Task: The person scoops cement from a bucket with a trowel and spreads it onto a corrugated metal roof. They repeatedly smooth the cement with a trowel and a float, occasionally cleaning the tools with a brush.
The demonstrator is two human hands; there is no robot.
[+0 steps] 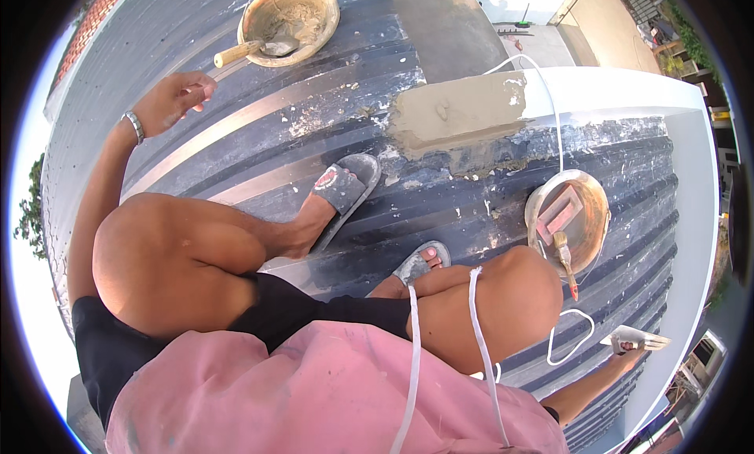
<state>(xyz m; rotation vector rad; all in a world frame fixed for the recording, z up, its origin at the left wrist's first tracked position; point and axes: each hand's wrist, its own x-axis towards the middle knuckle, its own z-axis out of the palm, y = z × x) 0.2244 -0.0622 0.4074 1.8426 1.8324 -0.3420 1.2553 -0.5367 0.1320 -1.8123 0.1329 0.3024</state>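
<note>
My left hand (171, 104) hangs loosely curled over the dark corrugated metal roof, with nothing visible in it. Just beyond it, a pointing trowel (250, 50) with a pale wooden handle rests across the rim of a round basin (333, 22) of grey mortar. Out at the far right, my right hand (627, 352) grips a flat metal trowel (633, 338), seen small and partly covered by the fingers. A second basin (598, 188) stands on the roof between my right knee and the white wall; a reddish float (560, 214) lies in it, and a paintbrush (565, 265) leans over its rim.
A fresh patch of grey mortar (459, 112) covers the roof's edge beside a white parapet wall (691, 155). A white rope (559, 124) runs over the wall past the second basin. Beyond the roof edge lies a lower yard (542, 45). My sandalled feet (338, 195) rest on the ridges.
</note>
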